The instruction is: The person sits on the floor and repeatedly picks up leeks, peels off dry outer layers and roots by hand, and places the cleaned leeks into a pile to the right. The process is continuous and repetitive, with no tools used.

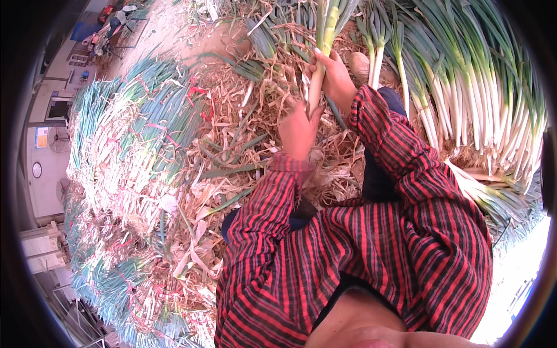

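A thick Welsh onion stalk (317, 82), white below and green above, stands at a slant in front of me. My right hand (336, 78) is closed around it where the white turns green, thumb along the stalk. At its lower end is my left hand (300, 132), slightly blurred, with thumb and fingers pinched about the base. The root end is hidden behind those fingers. Dry peeled leaves and husks (278, 100) cover the ground under both hands. Just right of my right hand, a few more onion stalks (377, 63) stand with their white ends down.
A large row of loose Welsh onions (474, 95) lies at the right. Tied onion bundles (143, 130) with red bands are piled at the left, and more bundles (117, 278) lie below them. A wall with a clock (37, 170) and a fan (58, 139) stands at the far left.
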Tool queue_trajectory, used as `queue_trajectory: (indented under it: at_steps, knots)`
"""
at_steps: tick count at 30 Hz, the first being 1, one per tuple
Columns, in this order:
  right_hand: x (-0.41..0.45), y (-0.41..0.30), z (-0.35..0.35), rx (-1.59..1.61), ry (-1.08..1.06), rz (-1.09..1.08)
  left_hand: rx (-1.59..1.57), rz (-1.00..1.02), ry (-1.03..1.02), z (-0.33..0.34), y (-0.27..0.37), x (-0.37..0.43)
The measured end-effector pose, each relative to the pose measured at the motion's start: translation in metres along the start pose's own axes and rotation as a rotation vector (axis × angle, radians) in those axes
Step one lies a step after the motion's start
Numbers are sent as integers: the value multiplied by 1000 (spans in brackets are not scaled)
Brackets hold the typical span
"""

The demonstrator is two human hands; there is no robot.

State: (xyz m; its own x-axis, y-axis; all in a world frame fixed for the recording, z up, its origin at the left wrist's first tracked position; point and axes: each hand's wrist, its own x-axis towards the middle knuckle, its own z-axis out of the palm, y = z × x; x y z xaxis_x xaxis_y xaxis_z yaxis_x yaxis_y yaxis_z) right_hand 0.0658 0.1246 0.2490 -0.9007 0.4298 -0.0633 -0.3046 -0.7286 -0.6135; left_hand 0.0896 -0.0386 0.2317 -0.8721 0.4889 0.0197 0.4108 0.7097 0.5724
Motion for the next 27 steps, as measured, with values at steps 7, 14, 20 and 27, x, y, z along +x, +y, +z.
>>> queue_trajectory:
  at_steps: [7,14,20,27]
  knots:
    - [-1,-11,-1,88,17,95,-694,-125,-114,12,-2,-3]
    - [1,-8,4,-50,151,-33,-834,-103,5,9,-6,-16]
    - [2,-9,0,-96,161,-76,-1071,-295,-145,-9,-8,-22]
    - [4,-14,-2,118,89,20,-1012,-233,-536,-9,-21,-28]
